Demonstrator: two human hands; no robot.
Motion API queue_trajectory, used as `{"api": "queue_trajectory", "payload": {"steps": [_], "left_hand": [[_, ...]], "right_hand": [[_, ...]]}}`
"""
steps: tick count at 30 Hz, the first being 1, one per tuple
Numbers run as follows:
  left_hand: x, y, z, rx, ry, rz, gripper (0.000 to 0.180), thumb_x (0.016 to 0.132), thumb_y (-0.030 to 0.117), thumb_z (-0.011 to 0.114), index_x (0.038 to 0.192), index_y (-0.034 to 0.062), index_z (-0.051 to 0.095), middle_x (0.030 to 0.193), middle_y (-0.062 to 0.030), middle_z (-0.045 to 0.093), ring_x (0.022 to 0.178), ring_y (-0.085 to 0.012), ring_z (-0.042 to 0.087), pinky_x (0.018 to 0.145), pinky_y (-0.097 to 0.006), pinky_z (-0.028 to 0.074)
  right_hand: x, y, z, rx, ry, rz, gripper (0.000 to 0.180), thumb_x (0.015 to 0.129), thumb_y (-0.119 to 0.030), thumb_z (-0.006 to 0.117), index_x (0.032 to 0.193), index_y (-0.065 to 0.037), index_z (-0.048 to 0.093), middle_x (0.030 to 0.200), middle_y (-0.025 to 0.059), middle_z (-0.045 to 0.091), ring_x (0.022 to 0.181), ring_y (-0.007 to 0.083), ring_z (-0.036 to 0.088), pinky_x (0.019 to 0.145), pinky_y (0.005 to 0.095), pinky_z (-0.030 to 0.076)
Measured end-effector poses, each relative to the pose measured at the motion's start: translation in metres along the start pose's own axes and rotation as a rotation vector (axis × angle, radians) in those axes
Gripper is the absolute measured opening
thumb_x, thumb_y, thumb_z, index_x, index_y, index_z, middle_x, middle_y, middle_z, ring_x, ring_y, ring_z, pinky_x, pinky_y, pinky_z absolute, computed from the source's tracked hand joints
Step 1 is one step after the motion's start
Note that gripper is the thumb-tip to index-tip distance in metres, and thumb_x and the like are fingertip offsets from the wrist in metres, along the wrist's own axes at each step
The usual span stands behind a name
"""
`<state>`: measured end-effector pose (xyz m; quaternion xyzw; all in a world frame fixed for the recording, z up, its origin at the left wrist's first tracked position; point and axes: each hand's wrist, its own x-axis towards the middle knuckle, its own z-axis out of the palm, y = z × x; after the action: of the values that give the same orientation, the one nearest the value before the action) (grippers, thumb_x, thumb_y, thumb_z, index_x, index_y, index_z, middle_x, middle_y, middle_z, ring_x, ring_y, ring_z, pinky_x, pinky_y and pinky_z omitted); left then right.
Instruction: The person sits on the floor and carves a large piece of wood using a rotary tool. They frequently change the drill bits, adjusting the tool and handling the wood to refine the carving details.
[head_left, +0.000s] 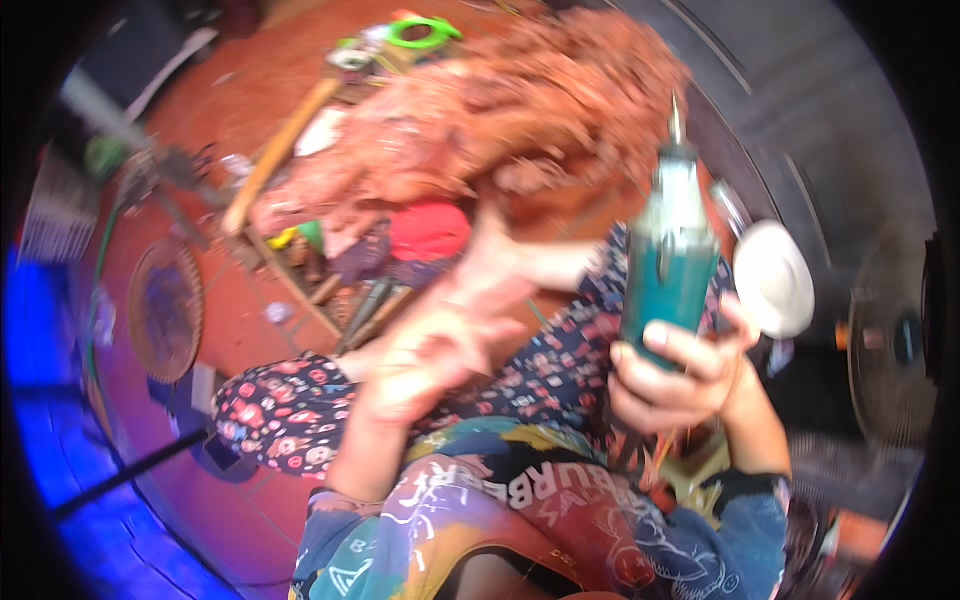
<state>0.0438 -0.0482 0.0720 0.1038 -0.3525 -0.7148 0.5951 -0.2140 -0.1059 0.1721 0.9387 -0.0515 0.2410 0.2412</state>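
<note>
- R hand (672, 372) w/ teal rotary tool (668, 262): carved wood piece (500, 120) just ahead, white disc (774, 278) close on its right.
- L hand (440, 345), fingers spread, over patterned knees (290, 410); tool tray (350, 270) beyond.
- Bare red floor (250, 330) left of the knees.

Left hand (435, 350) raised, fingers (490, 330) spread & blurred, nothing gripped. Right hand (675, 375) upright, fingers curled tight round sth, thumb behind.

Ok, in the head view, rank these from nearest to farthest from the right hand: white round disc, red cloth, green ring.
1. White round disc, just upper right of the right hand.
2. Red cloth, off to the left.
3. Green ring, at the top, farthest.
</note>
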Motion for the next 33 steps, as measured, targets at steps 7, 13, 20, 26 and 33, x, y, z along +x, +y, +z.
{"api": "queue_trajectory", "payload": {"steps": [7, 13, 20, 26, 33], "left_hand": [[-0.002, -0.027, 0.013, -0.150, -0.021, -0.038, 0.011, 0.093, 0.019, 0.058, 0.092, 0.0080, 0.056, 0.116, -0.0064, 0.050, 0.115, -0.0146, 0.044, 0.094, -0.032, 0.036], [-0.018, -0.054, 0.013, -0.367, 0.146, 0.047, 0.012, 0.096, 0.017, 0.052, 0.102, 0.0067, 0.054, 0.095, 0.0024, 0.051, 0.093, -0.0059, 0.048, 0.083, -0.023, 0.040], [-0.032, -0.063, -0.004, -0.200, 0.290, 0.078, 0.017, 0.096, 0.022, 0.053, 0.105, 0.0073, 0.054, 0.093, 0.0033, 0.055, 0.086, -0.0064, 0.053, 0.075, -0.022, 0.044], [-0.041, -0.051, -0.007, -0.168, 0.227, -0.056, 0.015, 0.094, 0.021, 0.056, 0.098, 0.0068, 0.055, 0.094, 0.0009, 0.052, 0.082, -0.0100, 0.055, 0.073, -0.027, 0.047], [-0.085, 0.063, -0.033, 0.683, 0.363, 0.132, 0.011, 0.086, 0.014, 0.065, 0.084, 0.0040, 0.069, 0.102, -0.0099, 0.063, 0.100, -0.0189, 0.058, 0.088, -0.033, 0.045]], "right_hand": [[0.013, -0.017, 0.050, 0.111, 0.026, -0.155, 0.008, 0.078, -0.035, 0.057, 0.085, -0.038, 0.055, 0.103, -0.0214, 0.057, 0.117, 0.0108, 0.041, 0.104, 0.0497, 0.022], [-0.011, -0.052, 0.075, 0.348, 0.045, 0.198, 0.039, 0.075, -0.017, 0.070, 0.109, -0.034, 0.061, 0.125, 0.0064, 0.046, 0.121, 0.0363, 0.039, 0.097, 0.0524, 0.037], [-0.020, -0.088, 0.101, 1.889, 0.251, 1.290, 0.084, 0.081, -0.020, 0.069, 0.146, -0.002, 0.019, 0.148, 0.0192, 0.024, 0.123, 0.0293, 0.047, 0.094, 0.0388, 0.046], [-0.015, -0.099, 0.104, 1.924, -0.073, 1.319, 0.099, 0.064, -0.023, 0.082, 0.139, -0.001, 0.021, 0.111, 0.0124, 0.050, 0.086, 0.0226, 0.059, 0.071, 0.0328, 0.051], [-0.023, -0.093, 0.124, 2.209, 0.079, 1.183, 0.088, 0.054, -0.010, 0.080, 0.127, 0.005, 0.032, 0.115, 0.0197, 0.047, 0.082, 0.0274, 0.058, 0.072, 0.0365, 0.048]]}}
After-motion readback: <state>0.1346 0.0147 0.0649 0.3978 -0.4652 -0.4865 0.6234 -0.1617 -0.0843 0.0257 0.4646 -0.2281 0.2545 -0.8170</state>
